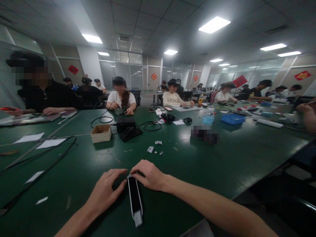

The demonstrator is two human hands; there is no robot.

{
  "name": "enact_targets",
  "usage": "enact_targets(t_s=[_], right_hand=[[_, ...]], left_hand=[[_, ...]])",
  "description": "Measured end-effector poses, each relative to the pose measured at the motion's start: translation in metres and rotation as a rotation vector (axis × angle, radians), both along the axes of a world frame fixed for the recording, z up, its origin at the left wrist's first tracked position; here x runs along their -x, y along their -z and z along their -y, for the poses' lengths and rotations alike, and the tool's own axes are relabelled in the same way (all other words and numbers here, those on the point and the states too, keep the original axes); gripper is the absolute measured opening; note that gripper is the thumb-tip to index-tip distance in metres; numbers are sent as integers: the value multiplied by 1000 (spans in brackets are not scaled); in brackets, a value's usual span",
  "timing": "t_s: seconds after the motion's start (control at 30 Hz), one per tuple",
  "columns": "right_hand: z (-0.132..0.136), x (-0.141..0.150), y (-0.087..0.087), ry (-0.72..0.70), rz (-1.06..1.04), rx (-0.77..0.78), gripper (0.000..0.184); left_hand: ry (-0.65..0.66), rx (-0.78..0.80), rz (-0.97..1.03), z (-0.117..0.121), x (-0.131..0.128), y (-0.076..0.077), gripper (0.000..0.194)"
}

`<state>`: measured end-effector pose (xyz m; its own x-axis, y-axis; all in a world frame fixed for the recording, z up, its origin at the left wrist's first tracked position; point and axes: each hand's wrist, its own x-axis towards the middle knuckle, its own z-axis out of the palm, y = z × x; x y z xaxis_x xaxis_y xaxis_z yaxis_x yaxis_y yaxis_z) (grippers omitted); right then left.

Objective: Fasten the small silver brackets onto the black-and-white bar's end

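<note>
A long narrow device [135, 197] with a black face and a pale metal-looking rim lies on the green table, a light grey block at its near end. My right hand [149, 175] bends over its far end, thumb and fingers closed on a small pale part there. Just left of that end is my left hand [106, 187], thumb and forefinger apart, fingertips close to the device; whether they touch it is unclear. Beyond my hands lie a small metal plate [150, 149], more small metal pieces [158, 143] and a tiny part [161, 152].
Farther back stand a cardboard box [101, 133], a black soldering-station-like unit [125, 125], a blue tray [233, 118] and a clear bottle [208, 119]. A black cable [61, 158] and paper scraps [34, 177] lie left. Several people sit around the tables.
</note>
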<state>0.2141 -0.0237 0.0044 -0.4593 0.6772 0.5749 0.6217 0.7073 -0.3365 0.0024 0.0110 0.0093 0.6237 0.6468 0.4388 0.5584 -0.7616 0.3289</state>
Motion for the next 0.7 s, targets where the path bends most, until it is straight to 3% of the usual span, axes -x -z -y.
enact_targets(t_s=[0.37, 0.53, 0.7], right_hand=[[15, 15, -2, 33, -411, 291, 3], [14, 17, 1, 23, -417, 398, 7], [10, 7, 0, 41, -274, 307, 12]], left_hand=[[143, -200, 141, 13, -7, 7, 19], [111, -224, 124, 14, -6, 10, 16], [70, -194, 80, 12, -4, 7, 13]])
